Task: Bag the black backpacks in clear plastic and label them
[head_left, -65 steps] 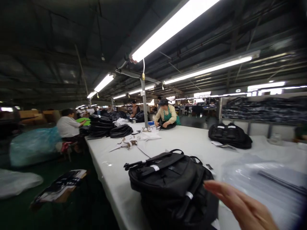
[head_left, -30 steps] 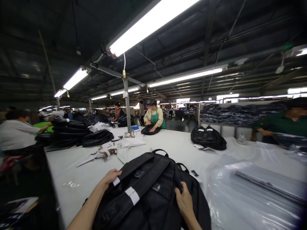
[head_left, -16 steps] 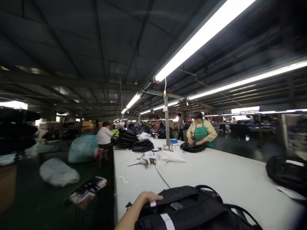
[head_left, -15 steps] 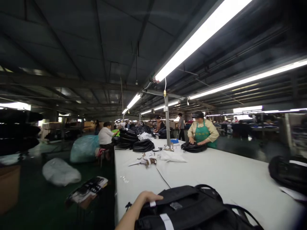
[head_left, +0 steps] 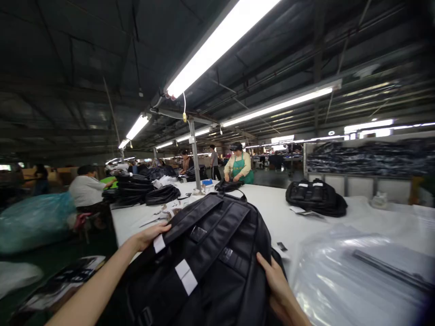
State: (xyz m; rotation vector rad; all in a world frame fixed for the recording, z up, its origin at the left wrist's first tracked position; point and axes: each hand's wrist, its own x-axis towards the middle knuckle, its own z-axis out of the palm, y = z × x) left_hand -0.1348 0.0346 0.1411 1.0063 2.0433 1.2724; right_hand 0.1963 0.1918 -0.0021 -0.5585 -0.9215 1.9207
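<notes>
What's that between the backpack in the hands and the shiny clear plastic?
In the head view, a small dark piece lies on the white table between the backpack and the clear plastic, with something pale by it, too unclear to name.

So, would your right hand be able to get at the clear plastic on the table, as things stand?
Probably yes: the clear plastic lies just to the right of the right hand, with nothing tall between, though that hand would likely have to release the backpack first.

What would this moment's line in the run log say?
left hand: holding backpack | right hand: holding its other side | nearby: table, plastic
</notes>
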